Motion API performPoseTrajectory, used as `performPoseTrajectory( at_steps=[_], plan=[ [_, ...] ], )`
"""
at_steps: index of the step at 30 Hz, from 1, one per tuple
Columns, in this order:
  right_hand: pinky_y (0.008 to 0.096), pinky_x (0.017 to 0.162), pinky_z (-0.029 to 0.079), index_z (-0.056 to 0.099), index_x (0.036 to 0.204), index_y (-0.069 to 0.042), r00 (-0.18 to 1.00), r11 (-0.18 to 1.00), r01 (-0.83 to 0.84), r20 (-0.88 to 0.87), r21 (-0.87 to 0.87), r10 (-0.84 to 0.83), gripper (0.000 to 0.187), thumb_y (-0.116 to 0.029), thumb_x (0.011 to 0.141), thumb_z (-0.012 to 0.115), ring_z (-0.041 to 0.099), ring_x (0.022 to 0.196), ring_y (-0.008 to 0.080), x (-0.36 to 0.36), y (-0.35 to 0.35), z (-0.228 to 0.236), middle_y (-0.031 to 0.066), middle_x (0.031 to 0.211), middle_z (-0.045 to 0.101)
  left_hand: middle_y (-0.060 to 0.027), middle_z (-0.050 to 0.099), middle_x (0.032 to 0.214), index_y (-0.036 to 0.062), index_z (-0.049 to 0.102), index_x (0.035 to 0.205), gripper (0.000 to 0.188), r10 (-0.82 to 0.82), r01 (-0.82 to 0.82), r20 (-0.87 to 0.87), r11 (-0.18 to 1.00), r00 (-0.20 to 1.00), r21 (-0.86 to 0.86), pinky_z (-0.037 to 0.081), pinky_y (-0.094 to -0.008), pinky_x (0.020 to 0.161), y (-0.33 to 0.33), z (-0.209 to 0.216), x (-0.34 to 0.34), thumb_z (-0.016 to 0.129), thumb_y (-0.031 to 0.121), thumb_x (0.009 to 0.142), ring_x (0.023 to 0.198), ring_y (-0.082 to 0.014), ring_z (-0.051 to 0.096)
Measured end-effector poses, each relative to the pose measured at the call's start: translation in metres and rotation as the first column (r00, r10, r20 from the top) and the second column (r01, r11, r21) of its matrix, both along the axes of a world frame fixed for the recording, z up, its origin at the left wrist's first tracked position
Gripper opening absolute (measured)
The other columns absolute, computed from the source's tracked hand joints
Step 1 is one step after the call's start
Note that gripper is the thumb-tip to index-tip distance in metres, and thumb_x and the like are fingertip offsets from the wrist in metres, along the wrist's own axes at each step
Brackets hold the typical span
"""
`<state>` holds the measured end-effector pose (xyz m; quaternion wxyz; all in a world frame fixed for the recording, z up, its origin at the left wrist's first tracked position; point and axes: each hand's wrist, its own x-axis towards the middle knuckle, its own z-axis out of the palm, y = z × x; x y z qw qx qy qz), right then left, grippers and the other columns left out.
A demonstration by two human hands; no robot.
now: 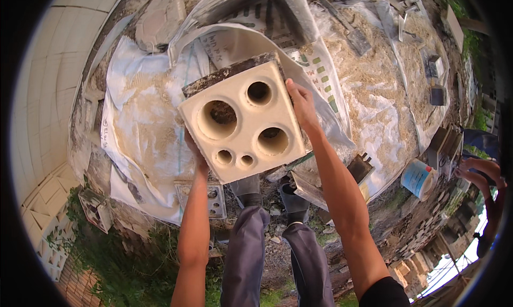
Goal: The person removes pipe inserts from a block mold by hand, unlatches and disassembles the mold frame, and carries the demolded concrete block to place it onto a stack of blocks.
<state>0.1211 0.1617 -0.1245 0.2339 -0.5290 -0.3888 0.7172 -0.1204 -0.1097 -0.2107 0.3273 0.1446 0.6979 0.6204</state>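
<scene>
I hold a cream-coloured cast block (244, 120) up in front of me, its face with several round holes of different sizes turned toward me. A dark, crusted plate (231, 74) shows along its far edge; whether it is joined to the block I cannot tell. My right hand (302, 108) grips the right side, thumb at the edge and the other fingers hidden behind. At the lower left side my left hand (195, 153) is closed on the block, most of its fingers out of sight. Below lies a grey metal plate with holes (215, 201), near my boots.
White sheets strewn with sand (144, 120) cover the ground. A shovel (355, 38) lies at the far right, a pale stone slab (159, 23) at the far left. A white-and-blue bucket (418, 178) stands at right, near another person's hands (481, 170). Pale blocks (51, 227) are stacked at left.
</scene>
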Motion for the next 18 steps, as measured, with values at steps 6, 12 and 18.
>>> performPoseTrajectory(
  at_steps=[6,12,18],
  plan=[
    [0.0256,0.087,0.038,0.066,0.104,0.001,0.997,0.995,-0.023,0.073,-0.097,0.030,0.051,-0.046,0.093,0.051,0.052,0.092,0.0104,0.021,0.008,0.000,0.0040,0.095,0.064,-0.0067,0.062,0.086,-0.0035,0.057,0.097,0.026,0.013,0.003,-0.238,0.998,0.971,0.070,0.045,-0.0288,0.070,0.077,0.074,0.054,0.055,0.021,0.088,0.077,-0.0127,0.053],
    [0.0242,0.074,0.043,0.066,0.100,0.000,0.989,0.992,-0.038,0.135,-0.117,0.053,0.048,-0.045,0.095,0.049,0.053,0.081,0.0081,0.011,0.000,0.016,0.0013,0.089,0.063,-0.0017,0.060,0.074,-0.0040,0.059,0.086,0.015,-0.039,0.024,-0.185,0.996,0.982,-0.082,0.041,-0.0244,0.060,0.091,0.091,0.039,0.052,0.010,0.088,0.068,-0.0063,0.049],
    [0.0230,0.069,0.043,0.066,0.099,-0.001,0.990,0.998,-0.049,0.129,-0.031,0.053,0.047,-0.044,0.096,0.047,0.052,0.075,0.0063,0.012,-0.005,0.015,0.0000,0.085,0.062,0.0009,0.059,0.072,-0.0032,0.060,0.084,0.013,0.050,-0.051,-0.045,0.998,0.998,-0.022,0.040,-0.0217,0.057,0.088,0.088,0.040,0.056,0.008,0.087,0.065,-0.0044,0.047]
  ],
)
